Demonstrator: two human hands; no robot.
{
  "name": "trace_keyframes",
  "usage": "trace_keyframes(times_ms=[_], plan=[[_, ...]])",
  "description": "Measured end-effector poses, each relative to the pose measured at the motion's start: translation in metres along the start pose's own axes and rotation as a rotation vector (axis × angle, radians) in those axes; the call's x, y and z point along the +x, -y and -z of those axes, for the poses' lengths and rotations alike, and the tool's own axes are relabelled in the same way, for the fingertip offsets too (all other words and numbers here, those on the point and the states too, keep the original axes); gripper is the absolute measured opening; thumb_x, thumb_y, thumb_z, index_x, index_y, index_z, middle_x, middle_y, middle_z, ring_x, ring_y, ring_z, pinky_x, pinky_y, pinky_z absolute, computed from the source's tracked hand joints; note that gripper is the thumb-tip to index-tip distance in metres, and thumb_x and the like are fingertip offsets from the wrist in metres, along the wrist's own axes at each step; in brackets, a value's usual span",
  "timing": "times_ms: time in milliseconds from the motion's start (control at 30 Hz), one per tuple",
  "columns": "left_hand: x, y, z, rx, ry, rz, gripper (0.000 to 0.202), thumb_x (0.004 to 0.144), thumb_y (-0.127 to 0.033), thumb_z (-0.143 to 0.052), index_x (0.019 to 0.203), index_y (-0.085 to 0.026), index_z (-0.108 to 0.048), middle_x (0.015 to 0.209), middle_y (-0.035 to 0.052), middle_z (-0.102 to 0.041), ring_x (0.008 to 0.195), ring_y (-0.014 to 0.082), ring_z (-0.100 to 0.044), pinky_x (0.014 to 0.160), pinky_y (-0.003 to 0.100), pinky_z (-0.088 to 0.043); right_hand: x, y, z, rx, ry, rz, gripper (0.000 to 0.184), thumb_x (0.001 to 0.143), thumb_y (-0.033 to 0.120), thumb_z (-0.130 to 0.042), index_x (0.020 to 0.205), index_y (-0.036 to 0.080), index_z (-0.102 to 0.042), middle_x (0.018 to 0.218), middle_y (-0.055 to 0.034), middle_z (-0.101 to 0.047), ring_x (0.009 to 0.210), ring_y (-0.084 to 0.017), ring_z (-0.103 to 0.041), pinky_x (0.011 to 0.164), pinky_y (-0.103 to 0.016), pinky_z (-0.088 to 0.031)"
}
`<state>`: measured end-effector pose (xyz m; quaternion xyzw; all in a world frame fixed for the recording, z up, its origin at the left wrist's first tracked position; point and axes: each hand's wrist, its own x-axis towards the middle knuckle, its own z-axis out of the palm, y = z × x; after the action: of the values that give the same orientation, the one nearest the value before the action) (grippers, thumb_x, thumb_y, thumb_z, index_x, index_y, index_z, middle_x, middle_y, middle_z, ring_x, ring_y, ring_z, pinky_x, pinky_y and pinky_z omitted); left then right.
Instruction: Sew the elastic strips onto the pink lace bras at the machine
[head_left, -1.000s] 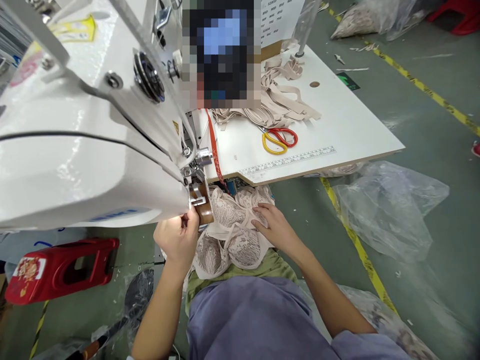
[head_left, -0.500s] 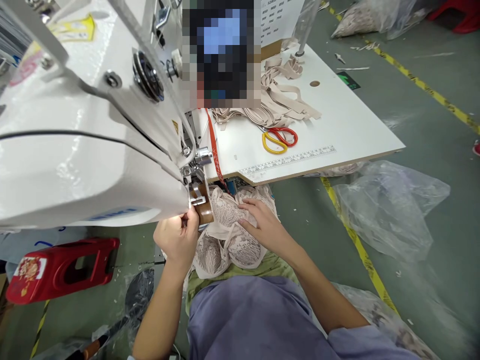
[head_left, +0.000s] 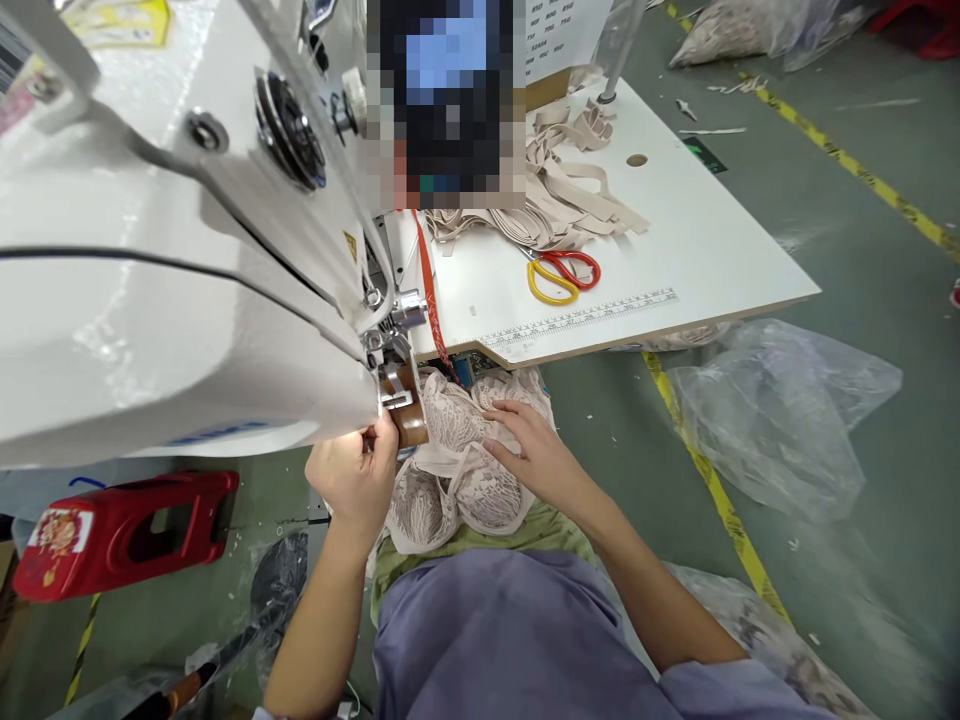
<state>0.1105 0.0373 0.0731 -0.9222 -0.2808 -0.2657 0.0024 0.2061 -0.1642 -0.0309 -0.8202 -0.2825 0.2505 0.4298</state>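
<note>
Beige lace bras (head_left: 491, 490) lie bunched over my lap, partly below the white sewing machine (head_left: 247, 350). My left hand (head_left: 352, 475) is closed in a pinch right by the presser foot area (head_left: 396, 390), under the machine head. What its fingertips hold is hidden. On the lace cups rests my right hand (head_left: 540, 455), fingers stretched out and slightly apart, touching the fabric from the right without gripping it. A red ribbon (head_left: 429, 285) hangs down beside the needle area toward the cups.
Scissors (head_left: 559, 275) with red and yellow handles lie on the white table (head_left: 720, 240), near a printed ruler and a heap of beige straps (head_left: 555, 190). A red stool (head_left: 127, 535) stands at left on the floor. Clear plastic bags (head_left: 780, 410) lie at right.
The view has shifted slightly. My left hand keeps its pinch by the presser foot, and my right hand lies on the lace almost as before.
</note>
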Motion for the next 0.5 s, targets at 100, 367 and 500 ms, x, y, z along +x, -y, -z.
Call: trace_keyframes(times_ms=[100, 367, 500], plan=[[0.000, 0.000, -0.001, 0.018, 0.001, 0.008, 0.038, 0.090, -0.034, -0.055, 0.055, -0.018, -0.059, 0.042, -0.0041, -0.038, 0.046, 0.0112, -0.037, 0.052, 0.027, -0.021, 0.000, 0.000, 0.000, -0.005, 0.001, 0.004, 0.041, 0.097, 0.048, -0.046, 0.132, 0.028, -0.052, 0.145, -0.0104, -0.043, 0.137, -0.031, -0.039, 0.109, -0.050, -0.040], [0.001, -0.001, 0.004, 0.066, 0.059, 0.003, 0.047, 0.092, -0.038, -0.052, 0.049, -0.018, -0.054, 0.042, -0.0016, -0.042, 0.045, 0.0119, -0.036, 0.052, 0.028, -0.019, 0.001, 0.013, 0.001, 0.043, -0.024, 0.058, 0.033, 0.097, 0.043, -0.049, 0.125, 0.027, -0.057, 0.138, -0.0103, -0.049, 0.128, -0.029, -0.048, 0.093, -0.044, -0.051], [0.004, 0.000, 0.012, 0.074, 0.106, -0.020, 0.045, 0.094, -0.043, -0.050, 0.062, -0.017, -0.067, 0.050, 0.0034, -0.056, 0.053, 0.0158, -0.049, 0.054, 0.027, -0.023, 0.011, 0.056, 0.006, 0.074, -0.226, 0.296, 0.021, 0.097, 0.031, -0.052, 0.113, 0.024, -0.063, 0.111, -0.0090, -0.060, 0.106, -0.024, -0.058, 0.089, -0.040, -0.050]])
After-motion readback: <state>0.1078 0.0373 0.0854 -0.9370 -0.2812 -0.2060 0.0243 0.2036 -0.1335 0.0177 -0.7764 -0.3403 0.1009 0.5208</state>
